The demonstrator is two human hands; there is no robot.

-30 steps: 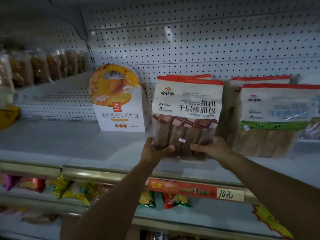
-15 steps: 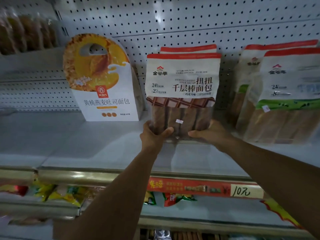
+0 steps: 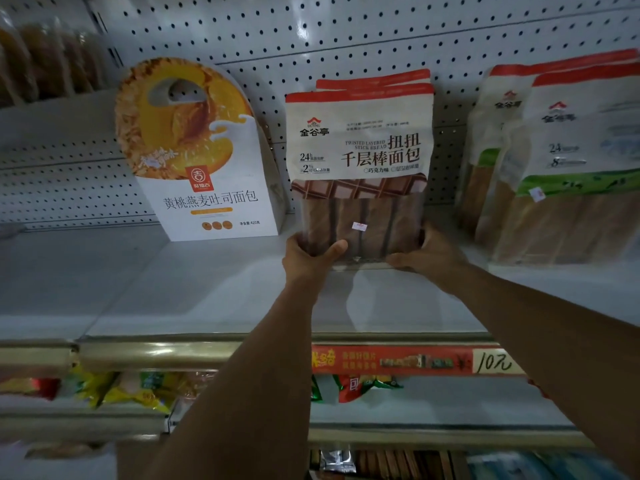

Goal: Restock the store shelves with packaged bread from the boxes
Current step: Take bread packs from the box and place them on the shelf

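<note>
Your left hand (image 3: 310, 256) and right hand (image 3: 424, 254) clamp the upright bread pack (image 3: 360, 168) by its bottom corners, directly ahead of the identical pack (image 3: 374, 79) behind, base touching the shelf (image 3: 207, 292).

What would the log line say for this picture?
left hand: grips bread bag | right hand: grips bag | bag: upright on shelf, in front of another

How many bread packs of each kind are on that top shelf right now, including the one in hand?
Chocolate stick bread bags: 2, the front one gripped by left hand and right hand
Green-band stick bread bags: 2
Peach oat toast box: 1
Total: 5
</note>
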